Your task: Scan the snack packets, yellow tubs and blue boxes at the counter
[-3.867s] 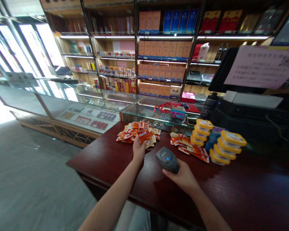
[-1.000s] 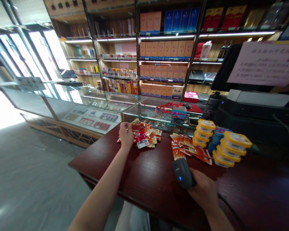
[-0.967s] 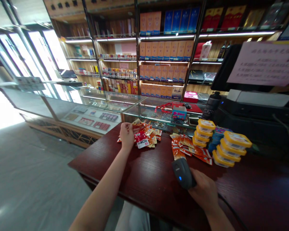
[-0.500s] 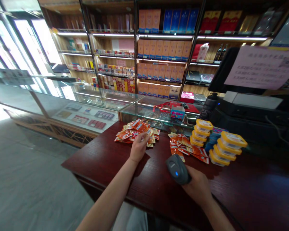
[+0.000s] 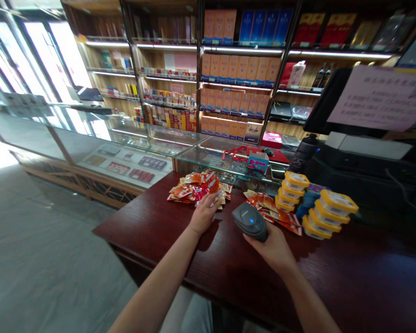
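My right hand [image 5: 273, 247] is wrapped round the handle of a dark grey barcode scanner [image 5: 249, 221], its blue light lit. The scanner's head points left, above the table. At the near edge of a pile of small orange and red snack packets [image 5: 183, 189], my left hand [image 5: 205, 213] has its fingers curled over a shiny snack packet [image 5: 213, 182]; the fingertips are partly hidden. Another spread of orange packets [image 5: 263, 201] lies beyond the scanner, beside two stacks of yellow-lidded tubs [image 5: 293, 192].
Both piles rest on a dark red wooden table [image 5: 142, 231]. A glass display case [image 5: 208, 159] adjoins its far edge, with a small blue-and-pink box [image 5: 258, 163] on top. At the right stand a black bottle [image 5: 303, 152] and a monitor with a pink paper sign [image 5: 377, 99].
The scanner has risen and moved slightly left, its head turned toward the left pile. My left hand has lowered a little onto the pile's near edge. The view has shifted slightly.
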Tool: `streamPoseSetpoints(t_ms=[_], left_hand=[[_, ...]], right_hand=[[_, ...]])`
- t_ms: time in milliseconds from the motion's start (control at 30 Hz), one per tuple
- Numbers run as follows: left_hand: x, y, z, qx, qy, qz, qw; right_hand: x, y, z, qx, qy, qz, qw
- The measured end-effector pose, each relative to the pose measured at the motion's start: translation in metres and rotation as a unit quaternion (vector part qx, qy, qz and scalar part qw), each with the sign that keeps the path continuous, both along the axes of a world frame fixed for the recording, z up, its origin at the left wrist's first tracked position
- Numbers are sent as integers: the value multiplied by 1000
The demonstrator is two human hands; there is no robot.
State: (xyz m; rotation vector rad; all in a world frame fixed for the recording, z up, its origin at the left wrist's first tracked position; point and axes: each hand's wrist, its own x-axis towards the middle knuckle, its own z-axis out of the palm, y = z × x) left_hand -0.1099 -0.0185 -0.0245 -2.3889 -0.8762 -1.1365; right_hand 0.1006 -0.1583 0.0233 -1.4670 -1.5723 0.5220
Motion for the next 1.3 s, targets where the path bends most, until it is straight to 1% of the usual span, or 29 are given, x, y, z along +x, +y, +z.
streamPoseSetpoints(t_ms=[233,333,467,533,600,700,800,867,967,1067,1200,1300], left_hand=[[6,0,1,10,3,8,1000],[5,-1,1,16,-1,5,1000],[2,-2,0,6,-1,-3,1000],[1,-2,1,5,-9,-12,1000],[1,-1,1,9,-17,-23,1000],[1,-1,0,5,-23,-35,999],[3,-2,-1,-6,-17,-34,999],[5,-3,-1,-11,-10,-25,1000],[10,-4,1,-13,7,-25,1000],[17,-5,5,-13,46,-65,997],[33,-2,15,-39,106,-111,987],[53,3,23,-61,110,-127,984]], right_hand=[[-2,-3,15,-10,16,21,1000],[-1,-1,16,-15,6,23,1000],[1,-1,11,-13,-13,16,1000],[3,-5,6,-15,-46,6,999],[6,-13,-1,-24,-112,-14,993],[17,-26,-18,-23,-247,-60,967],[34,-34,-40,30,-338,-40,940],[42,-37,-53,80,-369,-38,925],[48,-39,-64,135,-361,-60,921],[47,-41,-65,174,-329,-82,925],[44,-44,-62,194,-299,-90,930],[45,-45,-60,197,-281,-96,934]])
